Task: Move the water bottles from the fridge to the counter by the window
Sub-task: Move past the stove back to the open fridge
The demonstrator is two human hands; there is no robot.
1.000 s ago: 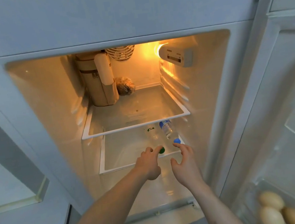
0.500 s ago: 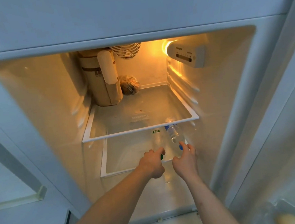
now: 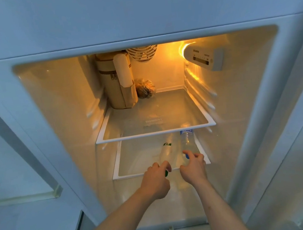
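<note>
Now we face the open fridge (image 3: pixel 35 128); our landmark is its lower glass shelf (image 3: pixel 142 159). On it lie two water bottles, caps toward us: the green-capped bottle (image 3: pixel 165 154) left, the blue-capped bottle (image 3: pixel 188 142) right. Our left hand (image 3: pixel 157 178) pinches the green neck; our right hand (image 3: pixel 193 168) curls round the blue cap. We should grip firmly and draw both straight out beneath the shelf above.

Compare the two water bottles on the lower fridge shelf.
The green-capped bottle has a green label and lies left; the blue-capped bottle has a blue label and lies right. The left hand pinches the green cap; the right hand pinches the blue cap. Both are clear, lying caps forward on the lower shelf.
</note>
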